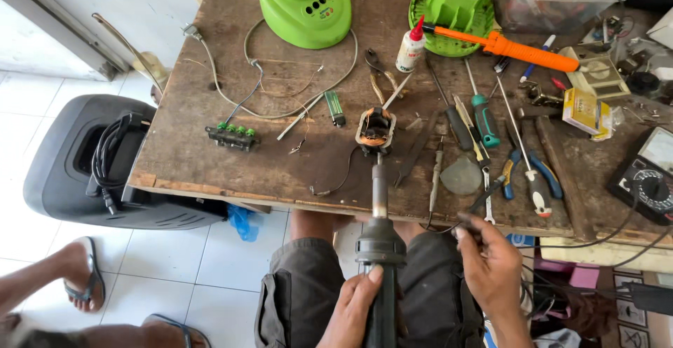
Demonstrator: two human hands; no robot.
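The left hand (pixel 361 306) is closed around the dark handle of a black soldering iron with a long grey metal barrel (pixel 379 201); its tip touches the small motor core with copper windings and a steel frame (pixel 376 130), or is just beside it. This core lies on the worn brown wooden desk (pixel 210 138), near the front edge, just left of the row of screwdrivers and pliers (pixel 484 145). The right hand (pixel 487 257) is right of the iron, and its fingers pinch a thin dark wire (pixel 477 204) that runs up toward the desk edge.

I judge the iron to be stiff and rather light, with a hot barrel, so only the handle is safe to hold. The core looks small but dense, and its thin windings are fragile; the steel frame is the better place to take it. The wire is soft and slips easily.
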